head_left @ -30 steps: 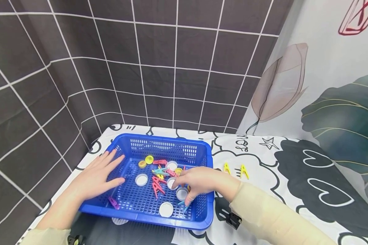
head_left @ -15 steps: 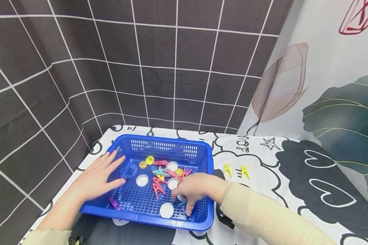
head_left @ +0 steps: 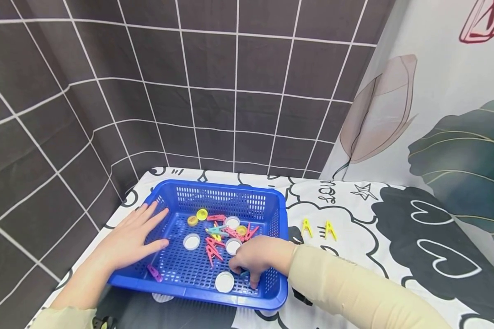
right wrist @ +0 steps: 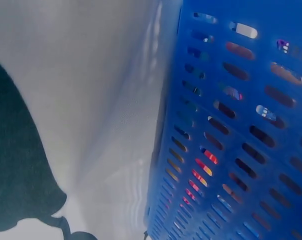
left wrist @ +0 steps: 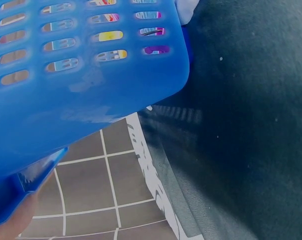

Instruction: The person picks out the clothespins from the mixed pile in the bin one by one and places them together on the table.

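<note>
A blue plastic basket (head_left: 181, 291) holds pink clothespins (head_left: 212, 251), a teal clothespin (head_left: 217, 230), white round caps (head_left: 224, 282) and yellow round caps (head_left: 201, 214). My right hand (head_left: 257, 257) reaches down inside its right end. Thumb and fingers pinch a blue clothespin (head_left: 244, 273) low near the basket floor, mostly hidden by the hand. My left hand (head_left: 127, 237) rests over the left rim with fingers spread and straight. A purple clothespin (head_left: 154, 273) lies inside near the front left corner. The wrist views mostly show the slotted basket wall (left wrist: 91, 95).
Two yellow clothespins (head_left: 330, 230) lie on the patterned cloth (head_left: 354, 246) right of the basket. A white round piece (head_left: 162, 297) shows under the basket's front edge. Dark grid-patterned fabric (head_left: 206, 109) rises behind and to the left.
My right hand has moved slightly down and closed in around the blue clothespin, covering a white cap beside it. The left hand stays on the rim.
</note>
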A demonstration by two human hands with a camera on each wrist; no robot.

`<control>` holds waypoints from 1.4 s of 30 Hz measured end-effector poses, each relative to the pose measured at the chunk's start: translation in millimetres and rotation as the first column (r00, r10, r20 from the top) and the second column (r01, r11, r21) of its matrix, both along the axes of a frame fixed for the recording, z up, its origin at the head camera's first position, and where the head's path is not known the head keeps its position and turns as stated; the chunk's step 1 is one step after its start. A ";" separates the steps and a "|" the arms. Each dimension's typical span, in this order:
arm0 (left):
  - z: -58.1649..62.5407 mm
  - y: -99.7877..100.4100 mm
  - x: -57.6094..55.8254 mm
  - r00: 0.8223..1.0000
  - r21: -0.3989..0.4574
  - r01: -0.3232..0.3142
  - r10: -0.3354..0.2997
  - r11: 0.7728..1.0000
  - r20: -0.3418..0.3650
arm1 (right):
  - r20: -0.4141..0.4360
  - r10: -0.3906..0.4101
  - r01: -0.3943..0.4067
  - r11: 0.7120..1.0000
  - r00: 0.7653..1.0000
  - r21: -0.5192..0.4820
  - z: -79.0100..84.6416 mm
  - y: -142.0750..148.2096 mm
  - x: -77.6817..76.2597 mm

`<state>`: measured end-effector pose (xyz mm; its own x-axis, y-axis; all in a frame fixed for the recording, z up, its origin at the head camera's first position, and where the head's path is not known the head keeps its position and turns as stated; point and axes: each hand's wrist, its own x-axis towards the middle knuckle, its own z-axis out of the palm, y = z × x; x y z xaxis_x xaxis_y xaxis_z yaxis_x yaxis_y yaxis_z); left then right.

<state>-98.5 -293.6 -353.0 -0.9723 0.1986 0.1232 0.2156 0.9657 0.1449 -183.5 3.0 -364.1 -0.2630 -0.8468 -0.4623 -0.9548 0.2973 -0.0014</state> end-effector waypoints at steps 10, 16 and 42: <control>0.8 0.6 0.1 1.000 0.003 -0.001 0.001 1.000 0.003 | 0.152 0.010 0.007 0.993 0.988 -0.114 -0.1 -1.8 -5.5; 0.6 0.4 -0.3 1.000 0.002 0.002 -0.002 1.000 -0.003 | 0.222 0.033 0.007 0.984 0.974 -0.177 2.0 -0.7 -8.1; 1.7 1.1 0.9 1.000 0.010 -0.002 0.002 1.000 0.005 | 0.461 0.025 0.151 0.928 0.887 -0.341 15.8 3.5 -12.3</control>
